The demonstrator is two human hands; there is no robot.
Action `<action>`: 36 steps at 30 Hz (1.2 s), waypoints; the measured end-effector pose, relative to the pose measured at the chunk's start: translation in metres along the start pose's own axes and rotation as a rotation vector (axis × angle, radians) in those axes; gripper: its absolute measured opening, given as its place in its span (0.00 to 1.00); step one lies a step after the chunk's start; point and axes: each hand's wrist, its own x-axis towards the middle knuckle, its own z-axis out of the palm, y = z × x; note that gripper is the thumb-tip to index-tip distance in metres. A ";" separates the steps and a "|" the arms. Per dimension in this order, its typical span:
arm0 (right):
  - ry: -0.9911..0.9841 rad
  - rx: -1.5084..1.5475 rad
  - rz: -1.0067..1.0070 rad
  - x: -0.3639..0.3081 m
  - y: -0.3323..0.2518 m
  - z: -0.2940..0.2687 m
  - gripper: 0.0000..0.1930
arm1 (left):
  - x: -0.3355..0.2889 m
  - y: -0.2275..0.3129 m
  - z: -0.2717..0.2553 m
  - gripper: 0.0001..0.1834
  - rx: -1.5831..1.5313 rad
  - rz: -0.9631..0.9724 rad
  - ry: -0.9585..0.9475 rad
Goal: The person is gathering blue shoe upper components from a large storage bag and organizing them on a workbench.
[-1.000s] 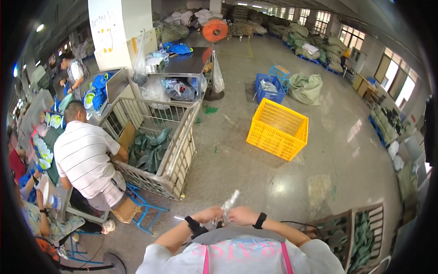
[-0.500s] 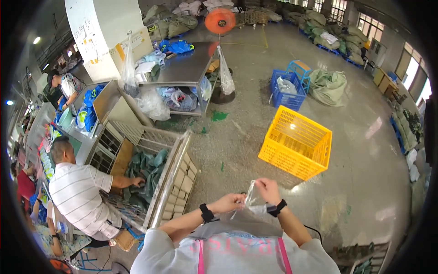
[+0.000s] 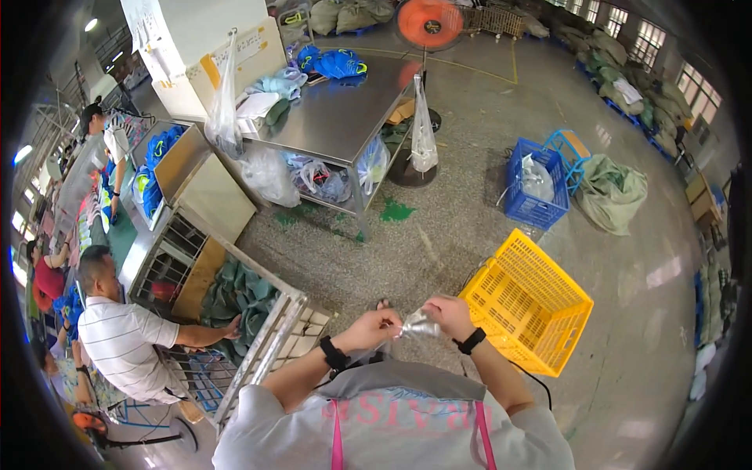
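Note:
A small clear plastic bag (image 3: 417, 325) is stretched between my two hands in front of my chest. My left hand (image 3: 372, 327) pinches its left side and my right hand (image 3: 446, 314) pinches its right side. Both wrists wear dark bands. Just right of my hands stands an empty yellow plastic crate (image 3: 529, 309) on the floor. To my left is a metal wire cage cart (image 3: 270, 341) holding dark green pieces.
A person in a striped shirt (image 3: 117, 345) reaches into the cage cart. A steel table (image 3: 333, 117) with bags and blue items stands ahead, an orange fan (image 3: 427, 23) behind it. A blue crate (image 3: 535, 204) and green sack (image 3: 615, 192) lie right.
My view has tilted down and moved closer to the table. My hands stay together on the clear bag, which now looks more crumpled between them. The yellow crate appears closer to my right hand.

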 end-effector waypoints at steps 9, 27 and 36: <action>-0.276 -0.285 -0.085 0.166 0.091 0.011 0.10 | 0.165 -0.117 -0.104 0.06 0.208 -0.149 0.279; -0.163 -0.101 0.127 0.420 0.306 0.007 0.08 | 0.425 -0.201 -0.254 0.05 0.704 -0.234 0.302; -0.774 0.733 0.730 0.561 0.464 -0.012 0.09 | 0.563 -0.283 -0.337 0.07 0.380 -0.152 0.230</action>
